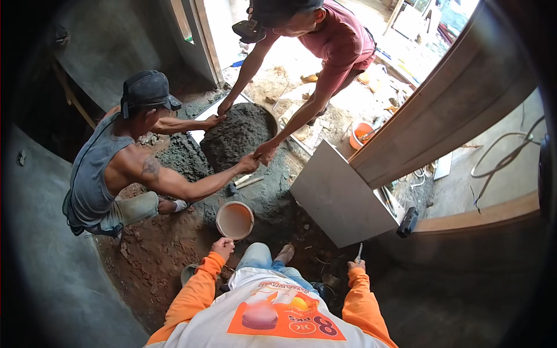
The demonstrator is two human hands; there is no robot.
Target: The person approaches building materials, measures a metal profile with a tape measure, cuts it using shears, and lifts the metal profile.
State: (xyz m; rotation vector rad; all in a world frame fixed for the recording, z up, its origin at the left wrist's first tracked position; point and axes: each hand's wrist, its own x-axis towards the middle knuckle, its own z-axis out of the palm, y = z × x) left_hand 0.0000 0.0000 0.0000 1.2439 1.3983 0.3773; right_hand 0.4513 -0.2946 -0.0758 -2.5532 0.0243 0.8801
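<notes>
My left hand (223, 248) is curled closed just below a round bucket (234, 220) of beige liquid; whatever it holds, if anything, is unclear. My right hand (356, 267) grips a thin pale tool (360, 252), beside a large leaning tile (331, 197). Ahead, two co-workers, one in a grey tank top (101, 168) and one in a red shirt (348, 40), grasp a round container heaped with wet mortar (238, 133). A mallet (246, 182) lies on the grey mortar below it.
Curved grey walls (69, 267) flank the dirt floor (133, 267). A wooden door frame (441, 104) stands at right, with an orange bucket (361, 134) and rubble outside. A cable (510, 151) hangs at far right, above a dark object (408, 221) by the tile's corner.
</notes>
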